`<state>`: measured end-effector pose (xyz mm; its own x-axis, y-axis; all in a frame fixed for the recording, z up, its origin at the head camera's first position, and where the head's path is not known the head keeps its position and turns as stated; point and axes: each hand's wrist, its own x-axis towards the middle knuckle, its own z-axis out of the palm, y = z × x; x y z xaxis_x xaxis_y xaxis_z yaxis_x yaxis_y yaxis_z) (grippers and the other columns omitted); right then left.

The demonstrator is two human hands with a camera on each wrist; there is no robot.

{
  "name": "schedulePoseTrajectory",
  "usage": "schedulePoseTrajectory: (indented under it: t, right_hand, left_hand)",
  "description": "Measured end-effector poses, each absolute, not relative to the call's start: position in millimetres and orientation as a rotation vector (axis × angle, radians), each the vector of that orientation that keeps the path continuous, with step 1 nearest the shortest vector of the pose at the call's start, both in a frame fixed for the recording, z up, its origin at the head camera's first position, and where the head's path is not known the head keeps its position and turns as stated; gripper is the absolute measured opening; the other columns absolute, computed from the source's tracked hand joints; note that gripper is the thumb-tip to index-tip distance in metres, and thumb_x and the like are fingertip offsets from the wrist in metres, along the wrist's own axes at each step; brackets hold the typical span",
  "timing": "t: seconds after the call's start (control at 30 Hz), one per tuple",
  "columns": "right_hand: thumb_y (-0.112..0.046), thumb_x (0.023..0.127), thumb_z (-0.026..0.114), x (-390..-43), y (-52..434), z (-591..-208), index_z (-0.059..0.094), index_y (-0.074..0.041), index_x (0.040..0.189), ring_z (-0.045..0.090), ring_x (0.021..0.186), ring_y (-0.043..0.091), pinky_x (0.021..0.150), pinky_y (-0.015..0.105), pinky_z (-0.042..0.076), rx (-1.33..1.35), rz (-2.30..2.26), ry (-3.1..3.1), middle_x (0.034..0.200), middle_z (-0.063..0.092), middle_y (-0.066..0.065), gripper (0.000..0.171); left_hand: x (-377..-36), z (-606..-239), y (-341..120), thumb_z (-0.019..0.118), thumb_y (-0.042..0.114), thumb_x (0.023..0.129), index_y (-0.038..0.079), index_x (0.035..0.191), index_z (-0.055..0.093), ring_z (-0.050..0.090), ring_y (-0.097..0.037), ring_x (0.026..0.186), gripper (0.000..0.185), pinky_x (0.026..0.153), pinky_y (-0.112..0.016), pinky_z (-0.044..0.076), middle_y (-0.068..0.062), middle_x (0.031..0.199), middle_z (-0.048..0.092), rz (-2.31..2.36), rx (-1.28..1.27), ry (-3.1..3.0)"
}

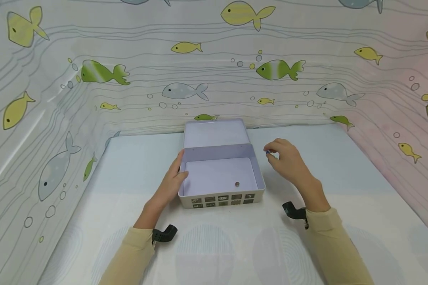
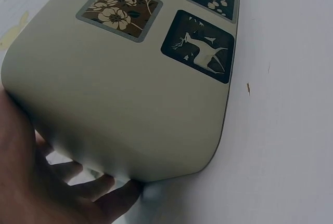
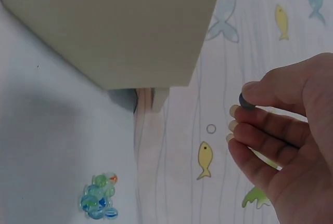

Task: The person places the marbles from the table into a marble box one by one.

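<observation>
A small dark ball [image 1: 268,152] was pinched beside an open box [image 1: 214,174].
Head: the right hand [image 1: 290,163] held the ball just off the box's right side; the left hand [image 1: 169,186] gripped its left wall, and a brownish bead [image 1: 237,184] lay inside. Left wrist: that hand's fingers curled against the box. Right wrist: the ball sat between thumb and forefinger, well apart from clustered glass marbles [image 3: 97,195].

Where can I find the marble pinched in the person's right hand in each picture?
Head: right of centre, at the tips of the right hand, just right of the open box; the marble looks tiny.
Left wrist: not in it.
Right wrist: right of centre, about halfway down.
Shared landmark: the box, central in head, large in left wrist, upper left in right wrist.
</observation>
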<state>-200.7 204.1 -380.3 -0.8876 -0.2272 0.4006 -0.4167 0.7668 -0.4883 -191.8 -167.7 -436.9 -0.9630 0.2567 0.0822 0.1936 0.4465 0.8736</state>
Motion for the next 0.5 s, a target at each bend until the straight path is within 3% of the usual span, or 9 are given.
schedulePoseTrajectory:
  t: [0.5]
  right_hand:
    - [0.001, 0.089, 0.067, -195, 157, -375, 0.072, -0.007, 0.102, 0.061, 0.097, 0.022, 0.082, 0.038, 0.054, 0.793, 0.846, -2.601, 0.099, 0.069, 0.004, 0.016]
  left_hand:
    - [-194, -439, -169, 0.036, 0.007, 0.099, 0.017, 0.161, 0.000, -0.001, -0.022, 0.157, 0.073, 0.127, -0.053, 0.004, 0.000, 0.170, 0.000, 1.580, 0.432, 2.613]
